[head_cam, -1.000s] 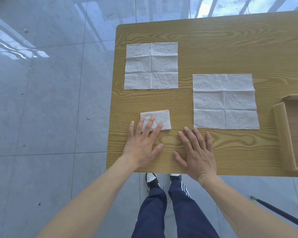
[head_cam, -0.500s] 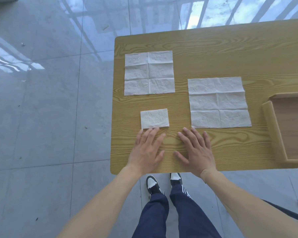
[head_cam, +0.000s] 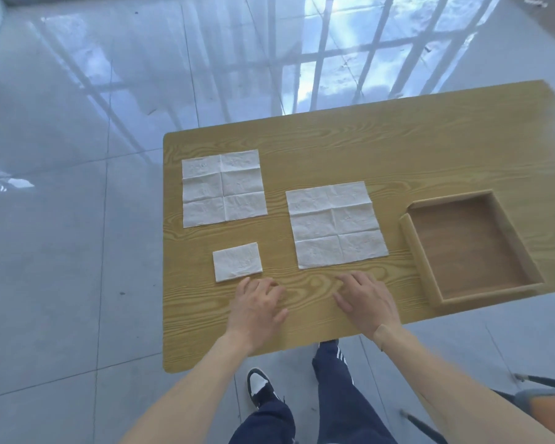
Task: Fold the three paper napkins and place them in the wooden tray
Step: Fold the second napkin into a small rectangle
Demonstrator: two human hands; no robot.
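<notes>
Napkins number three on the tabletop [head_cam: 398, 149], and they sit at different stages. One folded napkin [head_cam: 237, 261] lies as a small rectangle left of the wooden tray [head_cam: 418, 251] and well apart from it, toward the near edge. Two remain spread flat: the near open napkin [head_cam: 335, 225] lies just left of the tray, and the far open napkin [head_cam: 224, 188] lies further left of it and toward the back. The single tray holds nothing; none of the three is in it yet.

The left hand [head_cam: 257, 310] rests on the wood just below the folded napkin, close to its near edge but, as far as can be told, not touching it; its fingers [head_cam: 271, 288] are bent loosely and grip nothing. The right hand [head_cam: 366, 302] rests on the wood just below the near open napkin, left of the tray's near corner, its fingers [head_cam: 354, 280] likewise loosely bent and empty. Neither hand holds paper.

By my reading, the first fold is finished and the work stands between steps: roughly a third of the folding is done and none of the placing. The next move is either to carry the folded piece rightward across to the tray, or to start on the near open napkin, which lies directly ahead of the right hand. Folding it calls for pinching a near edge with both hands and bringing it over along the creases already showing in the sheet, then pressing it flat. The paper is thin and light, so a gentle pinch and a slow lift would likely keep it from sliding or crumpling.
</notes>
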